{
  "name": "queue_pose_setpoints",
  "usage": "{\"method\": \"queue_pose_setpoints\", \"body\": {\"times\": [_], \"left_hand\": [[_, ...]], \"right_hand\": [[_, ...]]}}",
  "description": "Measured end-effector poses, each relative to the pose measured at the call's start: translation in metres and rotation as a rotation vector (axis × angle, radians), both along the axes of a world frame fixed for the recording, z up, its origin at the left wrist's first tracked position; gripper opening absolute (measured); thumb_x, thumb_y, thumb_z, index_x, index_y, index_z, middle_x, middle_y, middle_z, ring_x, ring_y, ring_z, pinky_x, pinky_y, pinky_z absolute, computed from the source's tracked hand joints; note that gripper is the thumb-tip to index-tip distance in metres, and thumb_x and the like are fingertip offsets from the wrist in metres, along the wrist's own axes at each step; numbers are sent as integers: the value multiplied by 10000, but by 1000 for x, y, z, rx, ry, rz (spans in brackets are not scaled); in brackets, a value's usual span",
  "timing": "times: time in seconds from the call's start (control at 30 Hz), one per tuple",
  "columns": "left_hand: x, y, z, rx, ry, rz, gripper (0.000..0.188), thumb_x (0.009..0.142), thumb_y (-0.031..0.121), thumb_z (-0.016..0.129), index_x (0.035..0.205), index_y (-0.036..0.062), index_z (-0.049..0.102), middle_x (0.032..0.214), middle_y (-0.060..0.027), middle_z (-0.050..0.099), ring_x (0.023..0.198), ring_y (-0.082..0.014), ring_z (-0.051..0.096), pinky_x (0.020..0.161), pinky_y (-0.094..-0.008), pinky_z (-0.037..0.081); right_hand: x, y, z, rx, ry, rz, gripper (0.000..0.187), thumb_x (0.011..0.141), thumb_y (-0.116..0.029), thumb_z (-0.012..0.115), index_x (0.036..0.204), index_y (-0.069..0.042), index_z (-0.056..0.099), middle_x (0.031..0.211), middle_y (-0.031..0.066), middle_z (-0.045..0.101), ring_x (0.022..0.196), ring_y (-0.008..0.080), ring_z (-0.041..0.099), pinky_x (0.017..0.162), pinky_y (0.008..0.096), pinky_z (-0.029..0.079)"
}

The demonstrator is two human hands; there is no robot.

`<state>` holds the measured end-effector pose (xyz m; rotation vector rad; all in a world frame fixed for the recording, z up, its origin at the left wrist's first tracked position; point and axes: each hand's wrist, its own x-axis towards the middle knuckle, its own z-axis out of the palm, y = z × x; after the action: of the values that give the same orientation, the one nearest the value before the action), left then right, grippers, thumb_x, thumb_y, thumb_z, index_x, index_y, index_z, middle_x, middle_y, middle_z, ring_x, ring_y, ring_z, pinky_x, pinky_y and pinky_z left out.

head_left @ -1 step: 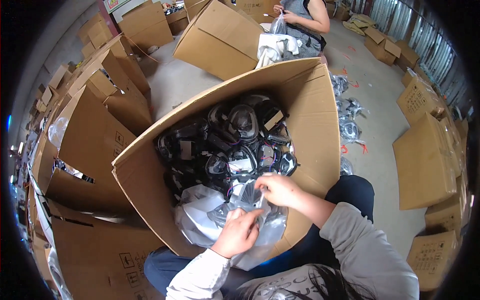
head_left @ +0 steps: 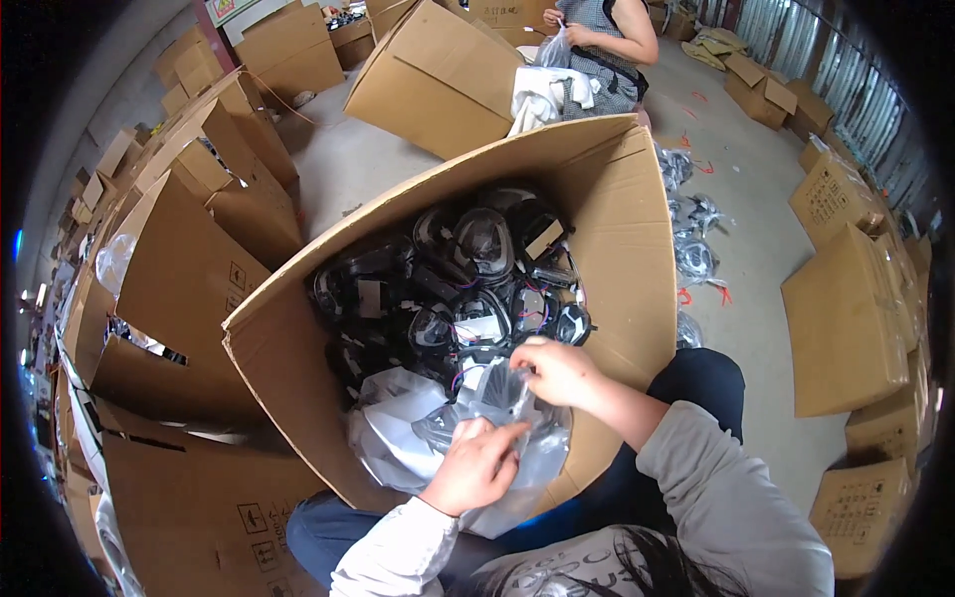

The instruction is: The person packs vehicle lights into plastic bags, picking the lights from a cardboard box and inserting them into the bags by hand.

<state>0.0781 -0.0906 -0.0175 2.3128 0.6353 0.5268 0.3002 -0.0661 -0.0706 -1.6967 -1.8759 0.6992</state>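
Only the hands have moved, and barely: the right hand [head_left: 559, 373] has edged a touch to the right, and the left index finger now reaches slightly farther out over the clear plastic bag [head_left: 545, 448]. That bag lies at the near side of a big open carton [head_left: 632, 239], part of it spilling toward the seated person's lap, with a dark rounded piece [head_left: 435, 428] showing through the film. The right hand's grip is a pinch, thumb and fingertips closed on a gathered upper edge of the film. The left hand [head_left: 479, 466] lies over the bag, index finger stretched out to the right; from where I stand I can't tell whether its grip is pressed together on the film. Crumpled white sheeting [head_left: 390, 438] sits just beside it, to the left.

Deeper in the carton, dark rounded units [head_left: 485, 244] with clear covers are heaped together, thin coloured wires [head_left: 584, 289] straggling among them. Outside, to the right, bagged pieces [head_left: 696, 257] lie in a row on the grey floor [head_left: 766, 249], and cartons [head_left: 846, 318] stand farther over. More open boxes [head_left: 189, 259] crowd the left. Beyond the carton, a co-worker [head_left: 609, 75] in a checked garment holds another clear bag [head_left: 554, 50], near a white cloth [head_left: 542, 95].
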Motion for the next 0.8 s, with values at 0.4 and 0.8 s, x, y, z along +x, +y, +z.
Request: {"method": "queue_pose_setpoints", "body": {"times": [0.4, 0.8], "left_hand": [[0, -3, 9, 87, -109, -107, 329, 743, 53, 585, 1068, 70, 632, 1141, -98, 604, 924, -255, 564, 794, -361, 441], [-8, 16, -19, 192, 179, 75, 259, 764, 122, 604, 1017, 72, 624, 1018, -80, 620, 937, -265, 583, 819, -382, 437]], "right_hand": [[56, 4, 88, -87, 690, -276, 75, 914, -119, 575, 940, -80, 634, 567, -30, 549, 474, 62, 511, 417, 235, 384], [117, -64, 207, 1532, 372, -381, 222, 973, -140, 398, 1065, -4, 546, 1153, 266, 601, 1095, 369, 590, 956, 458, 462]]}}
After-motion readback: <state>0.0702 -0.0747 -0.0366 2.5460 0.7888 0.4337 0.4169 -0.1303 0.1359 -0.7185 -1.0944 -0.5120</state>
